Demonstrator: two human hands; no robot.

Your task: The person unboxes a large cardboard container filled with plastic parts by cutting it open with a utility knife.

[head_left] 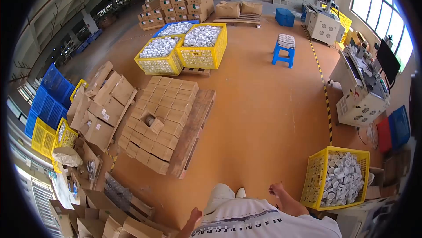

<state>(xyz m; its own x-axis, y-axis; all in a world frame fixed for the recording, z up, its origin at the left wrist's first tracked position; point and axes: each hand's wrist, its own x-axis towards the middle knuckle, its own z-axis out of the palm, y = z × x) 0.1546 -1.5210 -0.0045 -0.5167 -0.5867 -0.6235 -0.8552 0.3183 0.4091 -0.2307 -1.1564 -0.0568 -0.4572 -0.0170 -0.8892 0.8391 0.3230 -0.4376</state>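
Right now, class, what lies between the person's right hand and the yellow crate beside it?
Only bare orange floor separates right hand and yellow crate; head view.

Light: bright daylight, even across most of the hall.
Source: tall windows at upper right, blown out to white. A second washed-out strip lies along the left rim.
Floor: orange and evenly lit. Shadows are soft and short, darkest under the pallet and the blue stool.
Upper left bay: noticeably dimmer.
Lens: fisheye, with a black border filling every corner. Straight lines bow toward the edges.
Sharpness: centre crisp, rim soft. The cardboard at lower left is smeared.
Left hand and right hand, bottom edge: evenly lit, slightly soft.
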